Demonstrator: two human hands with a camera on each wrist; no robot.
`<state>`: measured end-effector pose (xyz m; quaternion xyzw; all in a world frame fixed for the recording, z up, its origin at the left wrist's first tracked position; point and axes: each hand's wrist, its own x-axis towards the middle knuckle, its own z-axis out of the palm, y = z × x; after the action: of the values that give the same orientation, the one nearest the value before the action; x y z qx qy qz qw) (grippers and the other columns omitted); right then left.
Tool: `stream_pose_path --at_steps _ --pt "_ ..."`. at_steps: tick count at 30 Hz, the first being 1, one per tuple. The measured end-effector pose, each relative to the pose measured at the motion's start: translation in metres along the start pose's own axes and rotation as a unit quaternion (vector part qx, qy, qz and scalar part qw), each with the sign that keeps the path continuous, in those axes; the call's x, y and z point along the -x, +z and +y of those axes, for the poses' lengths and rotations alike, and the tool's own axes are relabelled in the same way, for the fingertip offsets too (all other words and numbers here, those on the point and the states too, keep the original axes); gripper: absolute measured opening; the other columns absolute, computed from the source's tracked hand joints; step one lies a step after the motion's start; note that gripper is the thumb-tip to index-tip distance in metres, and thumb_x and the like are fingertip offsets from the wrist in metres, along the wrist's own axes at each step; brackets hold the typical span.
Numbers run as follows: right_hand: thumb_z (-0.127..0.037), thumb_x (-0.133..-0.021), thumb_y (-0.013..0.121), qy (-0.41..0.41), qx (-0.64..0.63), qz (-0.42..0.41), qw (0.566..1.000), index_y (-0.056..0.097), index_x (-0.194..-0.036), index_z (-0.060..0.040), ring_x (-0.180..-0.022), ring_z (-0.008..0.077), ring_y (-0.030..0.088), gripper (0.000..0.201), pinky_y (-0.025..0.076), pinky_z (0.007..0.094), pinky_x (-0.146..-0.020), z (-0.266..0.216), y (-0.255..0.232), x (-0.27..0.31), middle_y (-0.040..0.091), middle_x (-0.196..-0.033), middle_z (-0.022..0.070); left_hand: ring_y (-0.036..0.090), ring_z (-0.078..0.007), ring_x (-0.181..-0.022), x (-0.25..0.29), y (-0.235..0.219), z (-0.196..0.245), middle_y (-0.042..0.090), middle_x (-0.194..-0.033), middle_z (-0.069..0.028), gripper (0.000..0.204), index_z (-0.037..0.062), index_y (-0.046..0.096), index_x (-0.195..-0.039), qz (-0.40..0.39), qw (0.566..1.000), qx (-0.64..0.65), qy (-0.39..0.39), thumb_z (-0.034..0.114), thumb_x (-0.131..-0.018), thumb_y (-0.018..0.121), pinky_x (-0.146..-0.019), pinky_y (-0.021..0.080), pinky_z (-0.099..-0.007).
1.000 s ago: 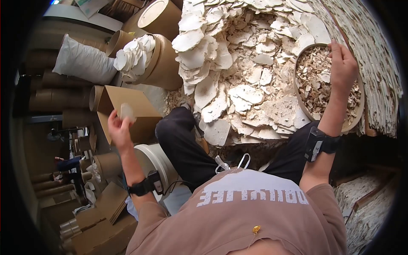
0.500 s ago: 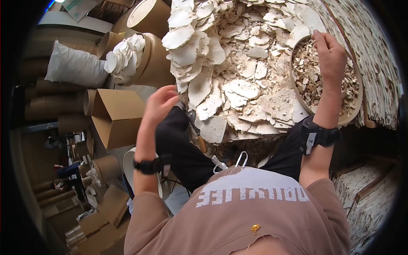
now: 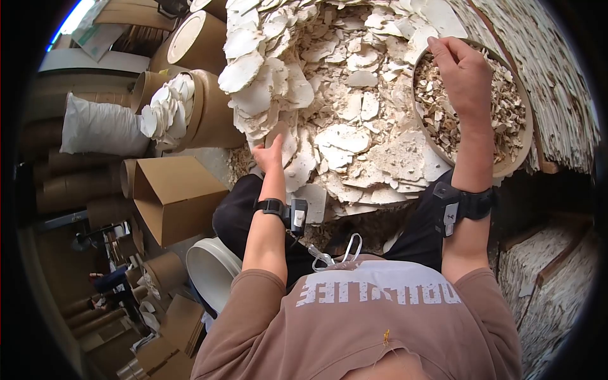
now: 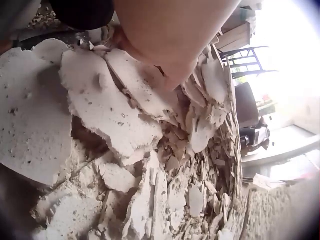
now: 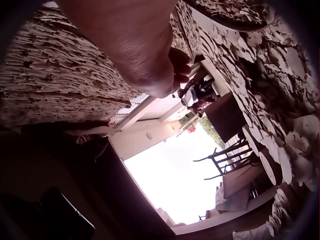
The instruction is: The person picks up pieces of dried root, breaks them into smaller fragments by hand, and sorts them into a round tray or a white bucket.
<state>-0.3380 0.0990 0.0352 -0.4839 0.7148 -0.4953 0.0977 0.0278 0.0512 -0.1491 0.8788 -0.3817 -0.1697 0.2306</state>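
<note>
At the near left edge of a heap of flat white slabs (image 3: 342, 139), my left hand (image 3: 271, 158) pinches the edge of a pale slab (image 3: 277, 132). In the left wrist view, a fingertip of that hand lies on the slab (image 4: 145, 85), with other ragged slabs layered around it. My right hand (image 3: 467, 76) hangs over a round, rimmed tray (image 3: 524, 142) filled with small broken chips (image 3: 503, 120). Its thumb and fingers are curled, and nothing shows between them. The right wrist view has the same hand (image 5: 135, 55) beside the tray (image 5: 240, 26).
A cardboard box (image 3: 180, 193) and a white bucket (image 3: 212, 269) stand to the left. Behind them is a brown drum (image 3: 212, 114) with slabs piled in its mouth, beside a white sack (image 3: 101, 126). Stacked layered sheets (image 3: 551, 82) rise beyond the tray on the right.
My left hand held a slab near the cardboard box, then swung right without it and now grips one in the heap. My right hand shifted left across the tray.
</note>
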Motion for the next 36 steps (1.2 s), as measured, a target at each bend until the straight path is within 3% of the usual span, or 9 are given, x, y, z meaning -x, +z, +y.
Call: stream_pose_path --at_steps 2,6,8,10,13,18,26,30,36 --pt "-0.029 -0.080 0.056 0.004 -0.005 -0.008 1.000 0.062 -0.075 -0.0040 -0.047 0.0150 0.048 0.026 0.039 0.0276 -0.050 -0.003 -0.002 0.001 0.052 -0.052 0.0060 0.047 -0.0316 -0.102 -0.005 0.001 -0.013 0.048 -0.109 -0.0192 0.075 -0.0023 0.044 -0.107 -0.019 0.999 0.018 -0.045 0.042 -0.054 0.073 -0.086 0.037 -0.0382" --pt "-0.028 -0.080 0.056 -0.020 0.000 0.000 1.000 0.062 -0.073 -0.0056 -0.044 0.0167 0.049 0.025 0.039 0.0284 -0.048 0.001 0.000 0.001 0.052 -0.049 0.0062 0.047 -0.0317 -0.102 0.020 0.004 -0.008 0.049 -0.110 -0.0181 0.071 0.0006 0.043 -0.114 0.014 0.993 -0.052 0.104 0.036 -0.060 0.071 -0.088 0.036 -0.0387" --pt "-0.028 -0.079 0.056 -0.031 0.004 0.013 0.999 0.063 -0.072 -0.0064 -0.043 0.0177 0.050 0.024 0.040 0.0288 -0.047 0.003 0.002 0.000 0.052 -0.048 0.0064 0.047 -0.0312 -0.102 0.043 0.010 0.010 0.053 -0.107 -0.0164 0.062 0.0023 0.046 -0.112 -0.104 0.911 0.074 0.391 0.032 -0.063 0.069 -0.088 0.036 -0.0391" --pt "-0.028 -0.079 0.056 -0.033 0.002 -0.003 0.999 0.063 -0.072 -0.0064 -0.043 0.0180 0.050 0.024 0.040 0.0288 -0.046 0.003 0.001 0.001 0.052 -0.048 0.0068 0.048 -0.0297 -0.102 0.073 0.018 0.038 0.055 -0.103 -0.0151 0.060 0.0020 0.047 -0.111 -0.164 0.847 0.013 0.505 0.028 -0.063 0.071 -0.089 0.036 -0.0379" --pt "-0.026 -0.079 0.055 -0.040 -0.001 0.006 0.999 0.063 -0.072 -0.0059 -0.044 0.0181 0.052 0.023 0.042 0.0292 -0.048 0.002 0.001 0.002 0.053 -0.049 0.0074 0.049 -0.0288 -0.100 0.083 0.041 0.059 0.055 -0.104 -0.0156 0.061 0.0039 0.047 -0.112 -0.229 0.868 -0.140 0.417 0.024 -0.061 0.072 -0.088 0.037 -0.0372" --pt "-0.025 -0.078 0.056 -0.051 -0.002 0.009 0.999 0.062 -0.071 -0.0058 -0.045 0.0215 0.053 0.021 0.043 0.0298 -0.049 0.004 0.003 0.000 0.053 -0.050 0.0096 0.055 -0.0233 -0.090 0.075 0.023 0.073 0.057 -0.094 -0.0110 0.061 0.0070 0.048 -0.113 -0.306 0.895 -0.067 0.318 0.018 -0.059 0.073 -0.080 0.043 -0.0329" --pt "-0.024 -0.078 0.056 -0.066 -0.025 -0.044 0.997 0.061 -0.067 -0.0052 -0.045 0.0225 0.051 0.022 0.043 0.0311 -0.048 0.000 0.015 0.004 0.053 -0.050 0.0089 0.053 -0.0082 -0.079 0.088 -0.050 0.102 0.054 -0.087 -0.0018 0.041 0.0018 0.048 -0.109 -0.366 0.766 0.462 0.257 -0.008 -0.071 0.061 -0.071 0.045 -0.0213" --pt "-0.023 -0.081 0.057 -0.068 -0.123 -0.201 0.970 0.062 -0.084 -0.0009 -0.060 0.0128 0.052 0.022 0.041 0.0247 -0.055 -0.006 0.037 0.017 0.058 -0.068 0.0086 0.054 -0.0104 -0.081 0.099 -0.075 0.119 0.054 -0.094 -0.0033 0.047 0.0021 0.045 -0.114 -0.395 0.745 0.483 0.233 -0.010 -0.071 0.061 -0.073 0.046 -0.0219" --pt "-0.024 -0.079 0.058 -0.080 -0.229 -0.348 0.905 0.063 -0.085 -0.0015 -0.065 0.0167 0.053 0.024 0.042 0.0282 -0.060 -0.023 0.057 0.032 0.059 -0.071 0.0086 0.057 -0.0126 -0.083 0.120 -0.086 0.137 0.054 -0.096 -0.0065 0.050 0.0011 0.043 -0.115 -0.419 0.723 0.501 0.225 -0.009 -0.070 0.062 -0.072 0.048 -0.0224"
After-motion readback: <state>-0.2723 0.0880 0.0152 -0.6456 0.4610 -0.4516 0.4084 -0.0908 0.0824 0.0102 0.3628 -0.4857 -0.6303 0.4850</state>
